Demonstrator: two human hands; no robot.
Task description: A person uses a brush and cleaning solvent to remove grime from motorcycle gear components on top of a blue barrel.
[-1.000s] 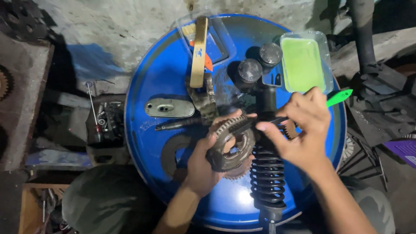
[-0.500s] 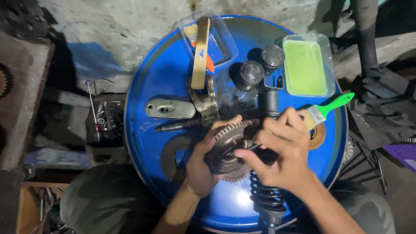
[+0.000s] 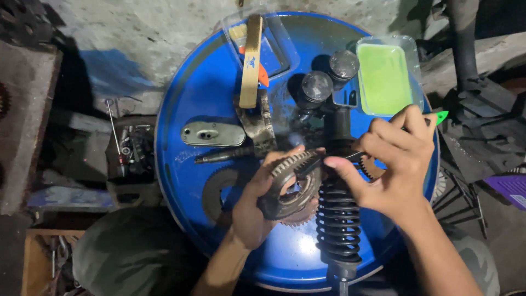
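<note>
Both hands unchanged on gear [image 3: 290, 186]; brush [image 3: 378, 148] now lower.

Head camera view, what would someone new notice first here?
The round blue drum top fills the middle, serving as a workbench. Over its lower half, the left hand holds a toothed gear while the right hand works a green-handled brush against it. A black coil shock absorber lies beneath them, and a green-filled tray sits upper right.

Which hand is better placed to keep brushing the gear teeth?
Right. The right hand holds the green-handled brush with bristles at the gear; the left hand is occupied supporting that gear.
</note>
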